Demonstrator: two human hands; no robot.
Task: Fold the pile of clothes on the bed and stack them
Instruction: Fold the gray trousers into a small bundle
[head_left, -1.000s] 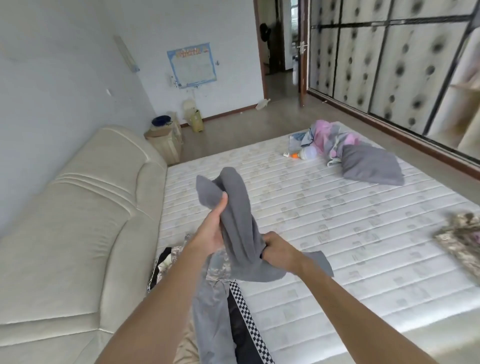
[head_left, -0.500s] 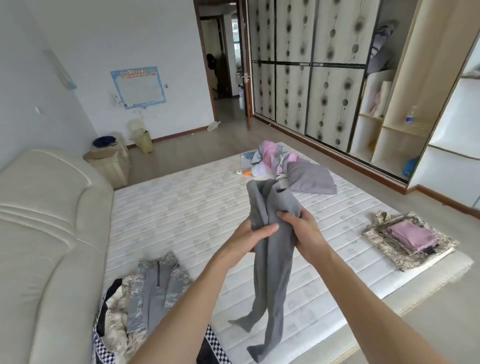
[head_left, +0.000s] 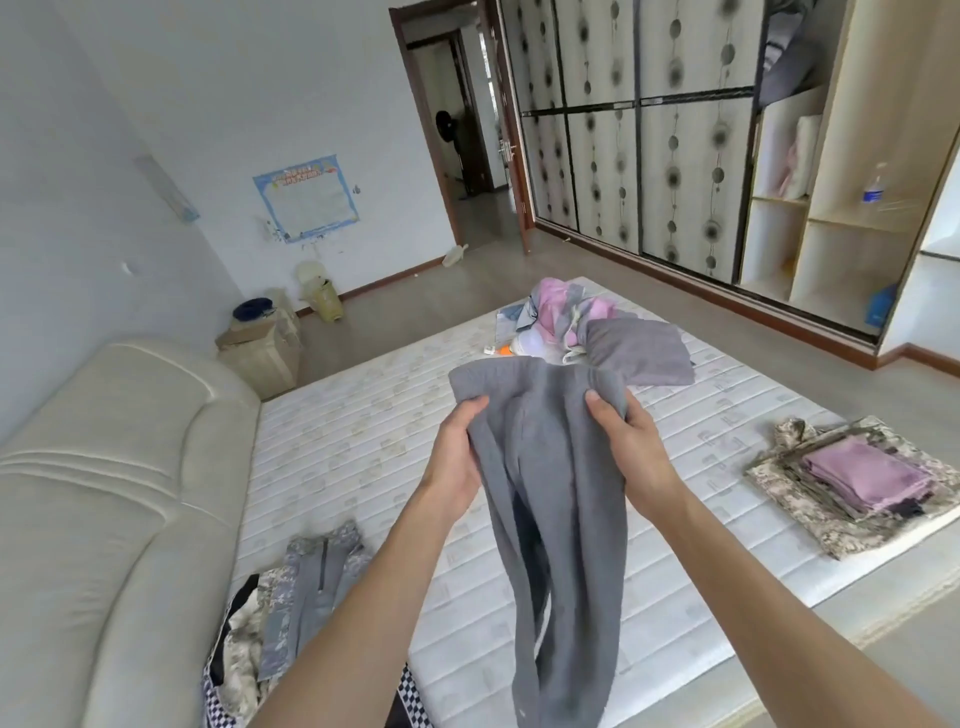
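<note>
Up in the air between them, the left hand (head_left: 453, 457) and right hand (head_left: 626, 451) each grip the waistband of the grey trousers (head_left: 550, 499), whose legs hang down over the mattress (head_left: 363, 431). Below the left hand lies the unfolded pile (head_left: 291, 603); right of the right hand sits the folded stack (head_left: 862, 478), and beyond both hands a pink and grey heap (head_left: 582, 322).

The grey trousers (head_left: 556, 519) hide both hands' fingers behind the waistband.

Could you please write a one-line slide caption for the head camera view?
Both hands, left and right, hold grey trousers up by the waistband above the mattress.
</note>
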